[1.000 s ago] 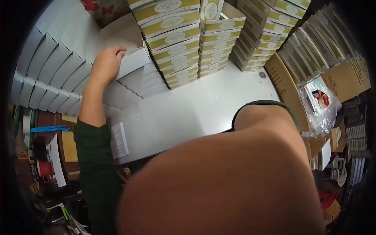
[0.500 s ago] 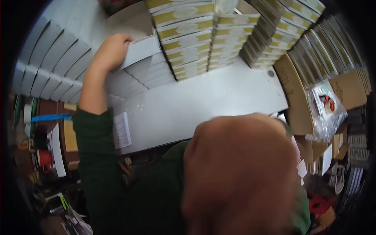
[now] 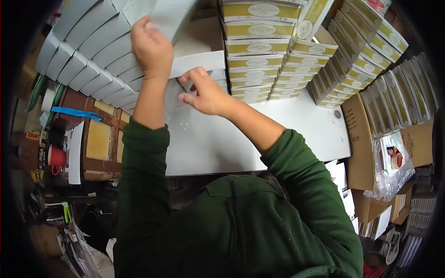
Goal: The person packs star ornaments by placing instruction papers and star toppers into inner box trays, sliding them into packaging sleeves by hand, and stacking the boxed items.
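My left hand (image 3: 154, 50) is raised at the left of an open white box (image 3: 204, 60). Its fingers are loosely bent and apart, against a pale, slightly blurred cardboard panel (image 3: 175, 16); any grip behind it is hidden. My right hand (image 3: 206, 92) is at the front of the same box, thumb and index finger apart, with a small dark gap between them. The fingertips are close to the box's front wall; whether they touch it I cannot tell. More white boxes lie stacked beneath, partly covered by my hands.
White boxes (image 3: 104, 28) are piled at the left. Gold-labelled boxes (image 3: 259, 48) stand in tall stacks behind the white table (image 3: 296, 132). A brown carton (image 3: 360, 143) with a plastic bag (image 3: 394, 178) is at the right. A blue strap (image 3: 76, 111) hangs at the left.
My right hand has gone from close before the camera to the front of the open box. My left hand has left the box's front edge and risen to the pale panel. The view has shifted.
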Action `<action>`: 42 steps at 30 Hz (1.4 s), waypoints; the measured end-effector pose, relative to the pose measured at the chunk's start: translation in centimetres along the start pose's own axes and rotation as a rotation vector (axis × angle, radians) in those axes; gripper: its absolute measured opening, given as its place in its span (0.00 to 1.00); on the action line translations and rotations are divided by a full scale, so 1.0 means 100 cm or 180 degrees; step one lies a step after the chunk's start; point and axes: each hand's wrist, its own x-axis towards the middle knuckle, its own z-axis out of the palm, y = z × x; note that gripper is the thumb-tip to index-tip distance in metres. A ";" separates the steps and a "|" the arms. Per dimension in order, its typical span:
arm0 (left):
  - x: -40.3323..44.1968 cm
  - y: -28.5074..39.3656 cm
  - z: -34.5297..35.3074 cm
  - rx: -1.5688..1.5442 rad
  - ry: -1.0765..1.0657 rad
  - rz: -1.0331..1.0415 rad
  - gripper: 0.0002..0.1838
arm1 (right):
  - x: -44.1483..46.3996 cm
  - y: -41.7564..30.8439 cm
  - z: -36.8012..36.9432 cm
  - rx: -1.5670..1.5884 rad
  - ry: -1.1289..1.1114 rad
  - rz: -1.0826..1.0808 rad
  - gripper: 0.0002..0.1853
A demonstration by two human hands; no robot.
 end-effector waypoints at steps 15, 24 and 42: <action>-0.178 0.042 -0.230 0.0040 -0.1466 -0.0772 0.18 | -0.192 0.041 -0.004 0.3449 -0.1087 0.3685 0.29; -0.343 -0.061 -0.229 0.1074 -0.2039 -0.2308 0.18 | -0.260 0.099 0.010 0.2230 -0.0040 0.4367 0.27; -0.304 -0.121 -0.235 0.1318 -0.2656 -0.2574 0.10 | -0.289 0.100 -0.011 0.1400 0.0201 0.4254 0.35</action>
